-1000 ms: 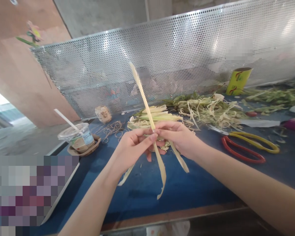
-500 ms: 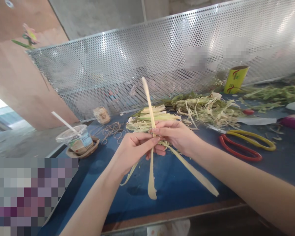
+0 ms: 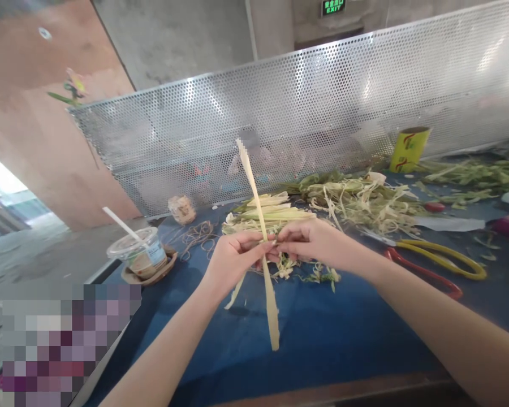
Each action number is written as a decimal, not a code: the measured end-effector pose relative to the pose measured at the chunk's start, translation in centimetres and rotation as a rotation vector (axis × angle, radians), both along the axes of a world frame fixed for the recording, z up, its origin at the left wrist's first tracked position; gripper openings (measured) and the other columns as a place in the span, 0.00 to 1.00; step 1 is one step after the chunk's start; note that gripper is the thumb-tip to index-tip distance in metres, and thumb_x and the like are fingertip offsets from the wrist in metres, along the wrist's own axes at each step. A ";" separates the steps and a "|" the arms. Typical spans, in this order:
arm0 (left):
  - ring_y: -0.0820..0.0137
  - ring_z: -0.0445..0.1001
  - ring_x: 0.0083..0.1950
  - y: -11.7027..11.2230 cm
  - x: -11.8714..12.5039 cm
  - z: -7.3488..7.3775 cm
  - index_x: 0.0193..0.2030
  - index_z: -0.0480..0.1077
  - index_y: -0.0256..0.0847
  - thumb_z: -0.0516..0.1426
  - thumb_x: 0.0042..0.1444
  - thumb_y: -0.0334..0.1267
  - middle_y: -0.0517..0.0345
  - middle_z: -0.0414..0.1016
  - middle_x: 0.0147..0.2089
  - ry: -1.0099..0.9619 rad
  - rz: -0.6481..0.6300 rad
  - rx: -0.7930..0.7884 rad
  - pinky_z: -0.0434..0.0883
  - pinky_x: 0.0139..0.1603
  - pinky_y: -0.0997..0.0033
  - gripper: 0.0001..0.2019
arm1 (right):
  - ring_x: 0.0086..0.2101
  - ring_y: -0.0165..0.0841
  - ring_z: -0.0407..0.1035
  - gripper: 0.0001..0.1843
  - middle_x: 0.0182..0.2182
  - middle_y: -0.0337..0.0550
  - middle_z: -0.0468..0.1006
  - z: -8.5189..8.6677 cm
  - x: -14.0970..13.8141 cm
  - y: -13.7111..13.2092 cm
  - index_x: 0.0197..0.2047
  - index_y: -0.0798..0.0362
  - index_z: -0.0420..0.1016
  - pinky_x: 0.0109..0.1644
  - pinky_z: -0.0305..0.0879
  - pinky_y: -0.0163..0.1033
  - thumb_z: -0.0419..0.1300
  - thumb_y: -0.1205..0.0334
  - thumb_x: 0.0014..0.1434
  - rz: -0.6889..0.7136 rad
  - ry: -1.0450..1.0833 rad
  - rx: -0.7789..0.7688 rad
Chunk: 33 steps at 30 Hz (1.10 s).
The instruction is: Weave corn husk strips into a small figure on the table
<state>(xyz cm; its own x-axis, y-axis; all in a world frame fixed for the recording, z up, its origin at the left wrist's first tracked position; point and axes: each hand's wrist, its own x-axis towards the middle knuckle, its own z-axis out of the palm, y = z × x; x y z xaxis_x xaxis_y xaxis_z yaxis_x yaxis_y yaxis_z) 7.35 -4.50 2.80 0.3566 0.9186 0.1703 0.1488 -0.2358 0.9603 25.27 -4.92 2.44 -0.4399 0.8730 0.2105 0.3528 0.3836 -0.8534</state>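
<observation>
A long pale corn husk strip (image 3: 271,308) stands nearly upright between my hands, its upper end leaning left and its lower end hanging over the blue table. My left hand (image 3: 240,257) pinches it near the middle with thumb and forefinger. My right hand (image 3: 311,240) is closed at the same spot, fingertips touching the left thumb; what exactly lies between its fingers is partly hidden. Another narrow strip end (image 3: 236,293) pokes out below my left hand. Just behind the hands lies a stack of pale husk strips (image 3: 275,208), with small scraps (image 3: 322,274) nearer to me.
Scissors (image 3: 443,257) with red and yellow handles lie at the right. Behind them are a shredded husk heap (image 3: 360,200) and a yellow roll (image 3: 410,150). A straw cup (image 3: 144,254) and tangled twine (image 3: 197,237) stand left. A perforated metal screen (image 3: 237,113) closes the back.
The strip that stuck out toward the lower right no longer shows there. My right hand has shifted slightly right. The upright strip tilts further left at its top, and the view has shifted.
</observation>
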 end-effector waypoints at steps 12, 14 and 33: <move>0.75 0.74 0.23 -0.8 -1.4 -0.4 0.28 0.74 0.37 0.59 0.48 0.39 0.57 0.77 0.23 -0.097 -0.021 -0.172 0.67 0.22 0.81 0.07 | 0.22 0.23 0.61 0.11 0.20 0.34 0.68 0.8 0.2 -0.3 0.25 0.54 0.67 0.27 0.55 0.28 0.51 0.66 0.58 0.057 -0.346 0.464; 0.73 0.75 0.24 -1.0 -1.6 -0.5 0.29 0.75 0.37 0.60 0.48 0.38 0.56 0.77 0.24 -0.138 -0.037 -0.204 0.68 0.22 0.80 0.06 | 0.23 0.23 0.62 0.10 0.21 0.34 0.69 0.8 0.4 -0.2 0.26 0.54 0.67 0.27 0.55 0.28 0.51 0.67 0.58 0.075 -0.353 0.486; 0.54 0.62 0.58 -1.2 -4.8 0.6 0.53 0.65 0.43 0.53 0.53 0.25 0.50 0.69 0.54 -0.365 -0.521 -0.250 0.77 0.28 0.74 0.21 | 0.36 0.31 0.68 0.12 0.34 0.43 0.75 2.6 -1.7 -0.7 0.42 0.54 0.71 0.40 0.65 0.36 0.48 0.70 0.60 -0.102 -0.402 0.831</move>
<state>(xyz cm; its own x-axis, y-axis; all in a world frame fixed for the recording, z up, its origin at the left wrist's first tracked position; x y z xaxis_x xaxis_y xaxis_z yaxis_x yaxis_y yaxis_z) 2.52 -5.68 3.43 0.7232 0.6698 0.1685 -0.2677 0.0470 0.9623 23.54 -5.59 5.00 -0.5452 0.5481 0.6343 0.6278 0.7684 -0.1243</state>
